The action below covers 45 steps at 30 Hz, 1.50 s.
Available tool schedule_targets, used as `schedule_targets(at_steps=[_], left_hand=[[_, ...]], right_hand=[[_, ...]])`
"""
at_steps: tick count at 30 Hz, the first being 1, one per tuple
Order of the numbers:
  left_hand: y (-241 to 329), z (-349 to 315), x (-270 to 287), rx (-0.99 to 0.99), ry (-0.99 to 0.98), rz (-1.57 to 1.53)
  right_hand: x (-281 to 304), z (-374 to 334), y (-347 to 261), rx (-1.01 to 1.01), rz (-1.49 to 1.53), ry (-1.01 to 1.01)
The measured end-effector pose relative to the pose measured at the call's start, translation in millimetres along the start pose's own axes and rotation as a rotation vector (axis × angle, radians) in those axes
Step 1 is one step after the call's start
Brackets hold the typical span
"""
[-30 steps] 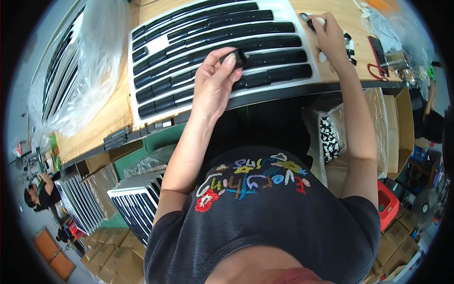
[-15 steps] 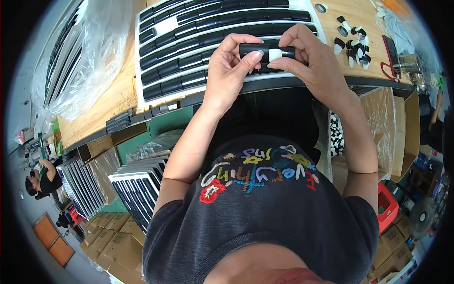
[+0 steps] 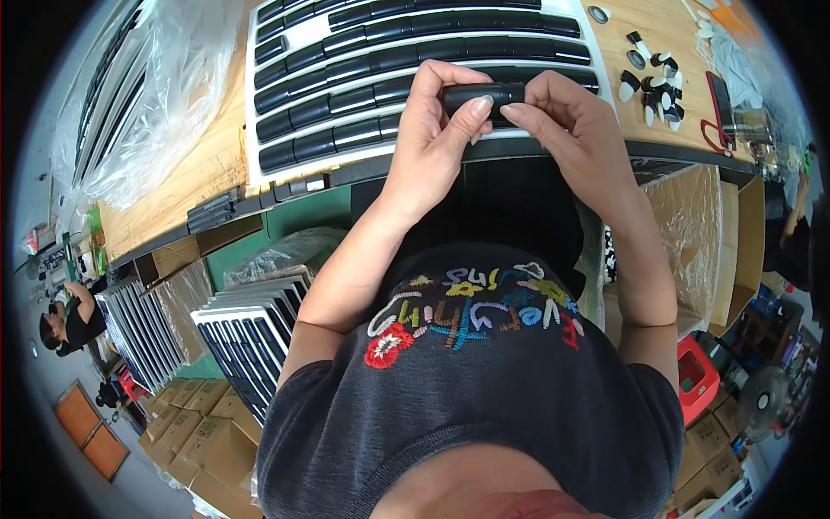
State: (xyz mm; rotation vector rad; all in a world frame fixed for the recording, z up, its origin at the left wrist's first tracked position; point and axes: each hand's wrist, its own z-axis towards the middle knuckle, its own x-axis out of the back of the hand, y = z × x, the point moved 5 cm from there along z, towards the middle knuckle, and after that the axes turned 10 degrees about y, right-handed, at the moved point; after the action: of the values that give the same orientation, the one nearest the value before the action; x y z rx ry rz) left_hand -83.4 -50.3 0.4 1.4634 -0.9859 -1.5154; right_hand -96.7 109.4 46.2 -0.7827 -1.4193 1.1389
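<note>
1. Glossy black cylindrical tube [image 3: 499, 89]: held roughly level between both hands, above the near edge of the loaded tray.
2. Left hand [image 3: 430, 130]: gripping the tube's left part, thumb across the near side, fingers wrapped behind.
3. Right hand [image 3: 577, 130]: closed on the tube's right end, thumb on the near side, fingers curled; what lies inside those fingers is hidden.
4. Flat white rectangular tray [image 3: 304, 33]: on the light wooden surface [image 3: 173, 183], carrying rows of shiny black tubes [image 3: 467, 54]; white base shows near upper left.
5. Small black-and-white plugs [image 3: 666, 97]: loose cluster on the surface, right of the tray, near the right hand.
6. Small grey ring [image 3: 596, 15]: on the surface, just beside the tray's right side, upper area.
7. Crinkled clear plastic bag [image 3: 194, 108]: left of the tray, around more dark rows.
8. Brown cardboard boxes [image 3: 212, 450]: stacked, lower left.
9. Red plastic stool [image 3: 711, 382]: lower right.
</note>
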Motion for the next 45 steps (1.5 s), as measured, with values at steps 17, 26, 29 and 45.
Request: schedule_targets(at_steps=[17,26,29,45], left_hand=[[9.0,-18.2,0.5,-0.112,-0.057,0.293],[27.6,59.3,28.9,-0.239,-0.087,0.556],[57.4,115.0,108.0,-0.597,0.144,1.206],[60.2,142.0,226.1,-0.463,-0.106,1.902]], right_hand=[[-13.5,3.9,-1.8,0.017,0.032,-0.246],[15.2,75.5,30.8,0.227,-0.217,-0.080],[106.6,138.0,100.7,0.126,-0.198,0.058],[108.3,187.9,152.1,0.290,-0.882,0.156]])
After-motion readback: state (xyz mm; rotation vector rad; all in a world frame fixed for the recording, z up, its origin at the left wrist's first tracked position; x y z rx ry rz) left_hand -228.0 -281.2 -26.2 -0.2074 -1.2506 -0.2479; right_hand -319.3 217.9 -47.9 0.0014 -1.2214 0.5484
